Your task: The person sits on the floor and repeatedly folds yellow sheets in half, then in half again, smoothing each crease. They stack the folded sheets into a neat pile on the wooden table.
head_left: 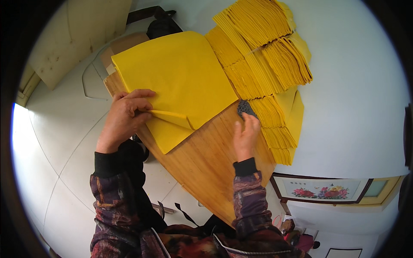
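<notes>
So, L hand (127,114) pinching yel. sheet (174,75), brn. box (124,44), contents hidden

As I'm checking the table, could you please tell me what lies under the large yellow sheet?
Beneath the yellow sheet, another yellow layer shows, then the wooden table; anything else there is covered.

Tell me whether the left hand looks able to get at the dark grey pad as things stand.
Probably not freely: the left hand is pinching the lifted edge of a yellow sheet, which spreads between it and the dark grey pad, and the right hand is at the pad.
</notes>
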`<move>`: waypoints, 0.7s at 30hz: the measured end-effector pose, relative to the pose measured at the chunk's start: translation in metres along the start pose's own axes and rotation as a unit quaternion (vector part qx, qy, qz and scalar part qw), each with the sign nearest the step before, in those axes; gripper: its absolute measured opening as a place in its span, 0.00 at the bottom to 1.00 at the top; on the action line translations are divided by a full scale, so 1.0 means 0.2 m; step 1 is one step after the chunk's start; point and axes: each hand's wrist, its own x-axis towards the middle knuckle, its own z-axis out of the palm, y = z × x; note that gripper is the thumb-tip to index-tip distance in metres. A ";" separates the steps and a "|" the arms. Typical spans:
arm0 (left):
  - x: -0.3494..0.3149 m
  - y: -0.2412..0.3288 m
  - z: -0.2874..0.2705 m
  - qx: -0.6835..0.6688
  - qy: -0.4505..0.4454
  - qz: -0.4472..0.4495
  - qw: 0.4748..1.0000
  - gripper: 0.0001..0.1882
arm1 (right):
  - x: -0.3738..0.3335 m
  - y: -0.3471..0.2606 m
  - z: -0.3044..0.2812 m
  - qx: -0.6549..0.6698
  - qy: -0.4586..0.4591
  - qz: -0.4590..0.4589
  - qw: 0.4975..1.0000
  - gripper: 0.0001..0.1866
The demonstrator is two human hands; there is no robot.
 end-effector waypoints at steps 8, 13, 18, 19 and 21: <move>0.00 -0.03 0.00 0.025 0.018 0.037 0.999 0.04 | 0.00 0.31 0.04 -0.203 -0.107 -0.028 0.973 0.16; -0.01 -0.04 0.01 0.046 0.041 0.063 0.996 0.05 | 0.03 0.08 -0.11 -0.035 -0.094 -0.027 0.995 0.07; 0.00 -0.04 0.02 0.040 0.045 0.053 0.997 0.06 | -0.15 -0.42 -0.10 0.174 -0.193 -0.172 0.950 0.09; 0.00 -0.04 0.02 0.040 0.047 0.055 0.997 0.06 | -0.14 -0.48 -0.08 0.166 -0.176 -0.207 0.948 0.11; 0.00 -0.04 0.02 0.047 0.046 0.057 0.996 0.06 | -0.10 -0.56 -0.03 0.116 -0.173 -0.264 0.942 0.14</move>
